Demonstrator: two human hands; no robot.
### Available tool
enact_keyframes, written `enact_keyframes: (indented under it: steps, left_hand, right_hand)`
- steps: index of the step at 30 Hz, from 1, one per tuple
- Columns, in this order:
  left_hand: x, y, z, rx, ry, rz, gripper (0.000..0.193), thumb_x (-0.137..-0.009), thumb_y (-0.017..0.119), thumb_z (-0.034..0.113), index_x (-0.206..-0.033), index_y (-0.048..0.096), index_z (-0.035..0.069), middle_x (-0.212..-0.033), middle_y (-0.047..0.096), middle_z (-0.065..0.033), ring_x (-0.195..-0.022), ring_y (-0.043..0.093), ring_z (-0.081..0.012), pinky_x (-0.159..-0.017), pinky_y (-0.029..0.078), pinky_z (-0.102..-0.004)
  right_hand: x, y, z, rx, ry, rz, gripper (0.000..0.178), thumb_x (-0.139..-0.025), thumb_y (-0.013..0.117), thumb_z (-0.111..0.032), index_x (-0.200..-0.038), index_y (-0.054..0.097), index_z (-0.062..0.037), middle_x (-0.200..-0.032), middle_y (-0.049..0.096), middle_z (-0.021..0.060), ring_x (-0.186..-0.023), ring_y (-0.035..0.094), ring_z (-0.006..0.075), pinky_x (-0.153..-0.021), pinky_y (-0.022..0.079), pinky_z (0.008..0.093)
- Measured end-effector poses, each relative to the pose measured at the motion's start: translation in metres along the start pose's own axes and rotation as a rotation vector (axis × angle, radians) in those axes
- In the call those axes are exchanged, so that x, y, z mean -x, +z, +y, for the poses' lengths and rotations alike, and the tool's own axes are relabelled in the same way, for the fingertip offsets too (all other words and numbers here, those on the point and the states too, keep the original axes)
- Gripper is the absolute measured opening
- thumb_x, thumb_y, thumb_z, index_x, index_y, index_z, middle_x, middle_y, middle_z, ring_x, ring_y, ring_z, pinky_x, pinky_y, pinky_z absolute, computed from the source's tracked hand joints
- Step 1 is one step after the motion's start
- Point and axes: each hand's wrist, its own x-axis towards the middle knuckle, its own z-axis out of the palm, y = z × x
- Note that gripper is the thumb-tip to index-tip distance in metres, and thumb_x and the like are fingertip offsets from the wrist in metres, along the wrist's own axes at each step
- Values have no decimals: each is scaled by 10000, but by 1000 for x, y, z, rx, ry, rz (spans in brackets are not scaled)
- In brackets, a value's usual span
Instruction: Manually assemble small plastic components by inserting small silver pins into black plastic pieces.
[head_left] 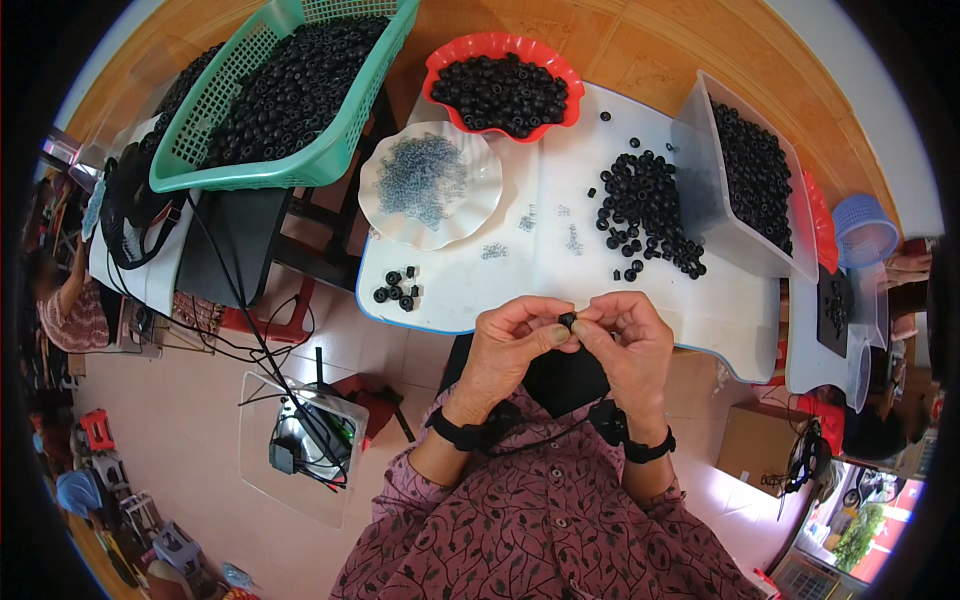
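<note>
My left hand and my right hand meet at the front edge of the white table, fingertips closed in a pinch. Between them is a small black round part, mostly covered by the fingers. Left of my hands lies a small group of black round parts. A larger loose pile of black parts spreads over the right half of the table. Tiny clear pieces lie in little clusters mid-table, and many more fill a white scalloped plate.
At the back stands a red scalloped bowl of black parts. A green basket on the left and a translucent bin on the right hold more. Cables hang at left above a clear tub. A cardboard box sits at right.
</note>
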Motion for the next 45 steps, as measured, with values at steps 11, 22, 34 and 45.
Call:
enact_keyframes:
  steps: [11, 22, 34, 45]
  left_hand:
    - [-2, -9, -5, 275, -125, -50, 257, -886, 600, -43, -1143, 592, -54, -1011, 662, -150, -880, 680, -207, -812, 597, -344]
    - [-1, -2, -3, 139, -127, -3, 250, -886, 592, -58, -1135, 606, -66, -1022, 663, -163, -889, 678, -214, -813, 597, -336]
    - [-1, 3, -1, -91, -125, 43, 238, -888, 595, -50, -1123, 629, -66, -1006, 680, -159, -855, 677, -195, -782, 587, -316]
    - [-6, 3, -7, -131, -110, 110, 210, -923, 551, -18, -1111, 633, -65, -968, 670, -186, -773, 679, -193, -712, 610, -335]
  right_hand:
    - [-1, -1, 3, -87, 172, 10, 218, -848, 657, 39, -1048, 569, 32, -876, 654, 74, -800, 633, 110, -727, 523, 231]
    - [4, 3, 9, 16, 147, 69, 215, -825, 649, 30, -1027, 574, 18, -834, 643, 50, -736, 611, 85, -701, 513, 223]
    - [7, -2, 22, 205, 114, 74, 190, -817, 661, -3, -994, 594, 9, -838, 651, 49, -741, 624, 91, -675, 524, 240]
    - [-7, -44, 48, 392, -14, 271, 109, -841, 662, -21, -946, 646, 6, -810, 654, 11, -708, 567, 44, -653, 470, 203]
